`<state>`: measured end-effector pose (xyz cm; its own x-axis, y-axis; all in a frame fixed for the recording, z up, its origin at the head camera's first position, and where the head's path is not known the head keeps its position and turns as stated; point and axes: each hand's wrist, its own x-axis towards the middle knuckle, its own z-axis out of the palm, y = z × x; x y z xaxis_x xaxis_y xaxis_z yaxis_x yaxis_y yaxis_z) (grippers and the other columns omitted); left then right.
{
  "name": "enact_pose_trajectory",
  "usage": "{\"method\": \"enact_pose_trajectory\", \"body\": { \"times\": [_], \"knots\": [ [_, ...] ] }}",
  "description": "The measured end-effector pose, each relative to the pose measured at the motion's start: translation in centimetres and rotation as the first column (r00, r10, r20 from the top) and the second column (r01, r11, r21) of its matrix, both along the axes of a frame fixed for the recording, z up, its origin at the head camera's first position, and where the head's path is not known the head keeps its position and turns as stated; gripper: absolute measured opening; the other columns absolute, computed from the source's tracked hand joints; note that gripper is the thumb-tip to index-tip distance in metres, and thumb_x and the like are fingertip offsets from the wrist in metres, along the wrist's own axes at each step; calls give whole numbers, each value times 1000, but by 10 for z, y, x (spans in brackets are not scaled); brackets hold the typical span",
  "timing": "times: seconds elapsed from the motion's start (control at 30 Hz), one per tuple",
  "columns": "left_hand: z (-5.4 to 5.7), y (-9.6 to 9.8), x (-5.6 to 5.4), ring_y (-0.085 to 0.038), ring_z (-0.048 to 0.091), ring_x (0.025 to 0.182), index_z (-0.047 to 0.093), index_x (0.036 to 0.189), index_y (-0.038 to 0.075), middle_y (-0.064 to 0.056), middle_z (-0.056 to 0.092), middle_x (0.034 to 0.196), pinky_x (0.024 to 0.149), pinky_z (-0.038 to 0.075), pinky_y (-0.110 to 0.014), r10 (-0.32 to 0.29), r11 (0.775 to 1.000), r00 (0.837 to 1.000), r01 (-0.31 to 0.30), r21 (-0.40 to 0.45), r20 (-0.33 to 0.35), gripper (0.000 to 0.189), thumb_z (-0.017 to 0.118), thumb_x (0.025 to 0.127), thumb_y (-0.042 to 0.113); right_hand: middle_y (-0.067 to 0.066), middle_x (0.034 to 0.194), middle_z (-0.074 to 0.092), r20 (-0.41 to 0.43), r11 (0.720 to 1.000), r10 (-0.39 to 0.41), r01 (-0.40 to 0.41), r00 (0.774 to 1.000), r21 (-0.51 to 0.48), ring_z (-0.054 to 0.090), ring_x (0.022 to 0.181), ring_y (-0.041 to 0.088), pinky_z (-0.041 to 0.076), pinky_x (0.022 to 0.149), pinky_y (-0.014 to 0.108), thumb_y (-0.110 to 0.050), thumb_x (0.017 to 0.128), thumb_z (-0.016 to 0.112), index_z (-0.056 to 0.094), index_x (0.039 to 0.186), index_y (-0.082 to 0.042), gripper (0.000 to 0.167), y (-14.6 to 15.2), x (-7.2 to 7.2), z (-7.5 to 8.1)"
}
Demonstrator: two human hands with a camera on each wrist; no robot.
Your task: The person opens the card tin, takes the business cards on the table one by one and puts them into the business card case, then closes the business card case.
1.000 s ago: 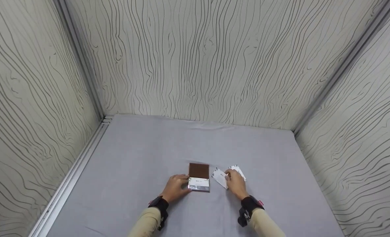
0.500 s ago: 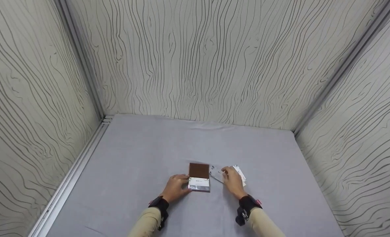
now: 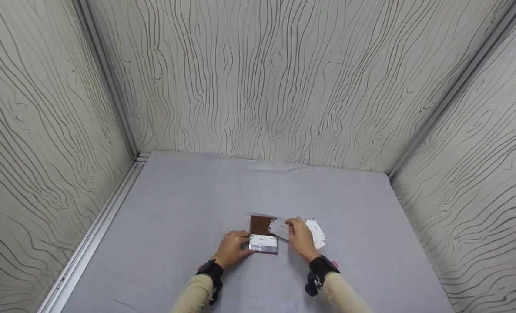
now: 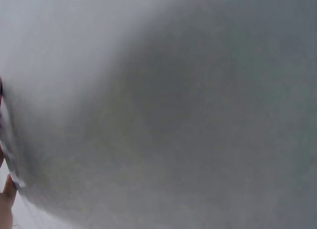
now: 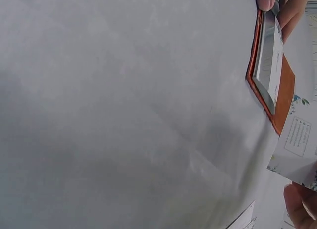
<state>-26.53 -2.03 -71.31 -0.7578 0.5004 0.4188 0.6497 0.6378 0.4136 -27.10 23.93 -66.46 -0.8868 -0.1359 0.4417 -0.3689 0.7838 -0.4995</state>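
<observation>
A business card case [image 3: 263,251] lies open on the cloth, its brown leather lid [image 3: 259,224] at the back and its silver tray at the front. White cards [image 3: 263,240] sit in the tray. My left hand [image 3: 232,248] holds the case by its left end, thumb at the near corner, fingers farther back. Between thumb and fingers my right hand [image 3: 300,234] pinches a printed white business card [image 5: 297,140]. That card is raised and overlaps the lid's right part in the head view. In the left wrist view, only fingertips [image 4: 7,199] and a sliver of the case show.
Several loose white cards [image 3: 315,232] lie on the cloth just right of my right hand. Grey cloth [image 3: 197,191] covers the table. Wood-patterned walls [image 3: 258,87] rise at the back and both sides, with a metal rail [image 3: 97,234] along the left edge.
My right hand has lifted the card from beside the loose cards and moved it left, to over the case's lid. The left hand and the case have stayed in place.
</observation>
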Motion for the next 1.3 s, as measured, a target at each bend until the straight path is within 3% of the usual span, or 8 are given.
{"method": "enact_pose_trajectory", "body": {
  "times": [0.47,0.7,1.03,1.3],
  "knots": [
    [4,-1,2,-31,66,107,76,103,0,-16,71,113,94,48,-48,-6,1000,1000,6,30,-17,34,83,77,21,8,88,62,-42,995,92,-93,995,-31,65,82,28,55,73,42,15,84,62,70,98,0,22,-22,-2,-2],
    [0,-1,-1,-29,65,109,76,106,1,-14,70,115,95,49,-46,-1,1000,1000,1,14,10,38,83,77,23,7,97,65,16,990,136,-135,991,-48,65,93,28,54,82,44,15,85,60,71,103,-1,26,-31,-1,-1],
    [2,-1,0,-30,64,110,76,106,1,-14,70,116,96,48,-46,4,1000,999,-5,16,38,36,83,78,22,8,97,62,54,977,208,-205,977,-49,64,93,28,53,86,44,17,83,57,69,105,0,31,-37,1,-5],
    [3,-2,2,-33,65,106,75,105,-1,-17,70,112,93,49,-48,-9,999,1000,9,39,-8,37,83,76,20,11,102,64,73,978,210,-209,975,-24,64,96,31,52,88,47,19,81,57,69,105,-1,33,-38,1,-8]
  ]
}}
